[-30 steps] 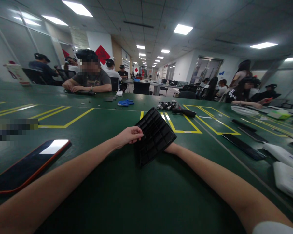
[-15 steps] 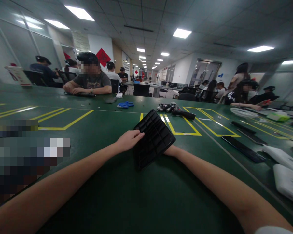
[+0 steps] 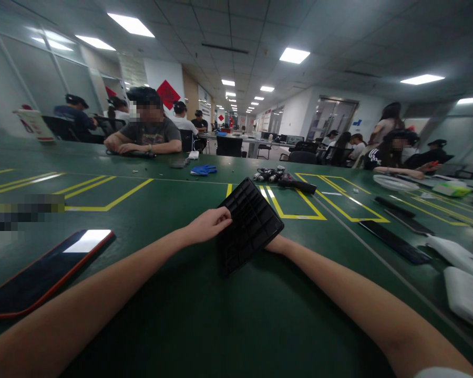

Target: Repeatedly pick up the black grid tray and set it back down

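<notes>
A black gridded plastic tray (image 3: 249,223) is tilted up off the green table (image 3: 205,315), its underside toward me. My left hand (image 3: 208,224) grips its left edge with curled fingers. My right hand (image 3: 275,244) is behind the tray's lower right edge; only the wrist and heel of the hand show, its fingers hidden by the tray.
A phone with a red rim (image 3: 43,275) lies at the left. Black strips (image 3: 394,241) and white cases (image 3: 467,294) lie at the right. A dark tool and small metal parts (image 3: 284,178) and a blue glove (image 3: 203,169) lie farther back. Other people sit around the table.
My left hand's fingers shifted slightly along the tray's edge. The tray stays tilted in nearly the same place.
</notes>
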`<state>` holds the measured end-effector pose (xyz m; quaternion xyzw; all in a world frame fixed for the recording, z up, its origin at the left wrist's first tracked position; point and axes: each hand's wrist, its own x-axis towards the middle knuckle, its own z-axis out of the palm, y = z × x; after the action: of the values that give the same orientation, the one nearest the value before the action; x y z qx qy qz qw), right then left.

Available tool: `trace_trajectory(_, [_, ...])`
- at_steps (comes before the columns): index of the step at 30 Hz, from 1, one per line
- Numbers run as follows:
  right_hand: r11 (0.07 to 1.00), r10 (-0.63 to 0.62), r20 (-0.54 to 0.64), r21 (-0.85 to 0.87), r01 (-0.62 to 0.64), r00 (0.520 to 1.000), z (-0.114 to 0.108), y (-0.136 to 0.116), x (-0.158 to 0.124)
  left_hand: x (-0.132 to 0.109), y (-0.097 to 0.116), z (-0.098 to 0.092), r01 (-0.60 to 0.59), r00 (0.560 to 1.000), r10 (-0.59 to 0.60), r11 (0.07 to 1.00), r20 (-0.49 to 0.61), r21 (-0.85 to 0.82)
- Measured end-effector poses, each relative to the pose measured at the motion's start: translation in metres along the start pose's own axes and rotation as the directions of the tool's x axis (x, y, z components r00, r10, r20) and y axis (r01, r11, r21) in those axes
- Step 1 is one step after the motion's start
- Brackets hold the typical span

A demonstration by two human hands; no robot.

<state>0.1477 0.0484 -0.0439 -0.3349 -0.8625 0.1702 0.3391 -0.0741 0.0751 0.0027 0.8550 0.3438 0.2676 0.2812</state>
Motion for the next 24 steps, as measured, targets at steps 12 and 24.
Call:
trace_trajectory(12, [1.000, -0.005, 0.072, 0.007, 0.005, 0.997, -0.002, -0.001, 0.000, 0.004, 0.000, 0.007, 0.280, 0.957, -0.289, 0.881, 0.035, -0.380])
trace_trajectory(24, [0.999, 0.002, 0.032, 0.046, -0.004, 0.999, -0.003, -0.004, -0.001, -0.004, -0.006, 0.012, 0.049, 0.998, -0.049, 0.999, -0.026, -0.014])
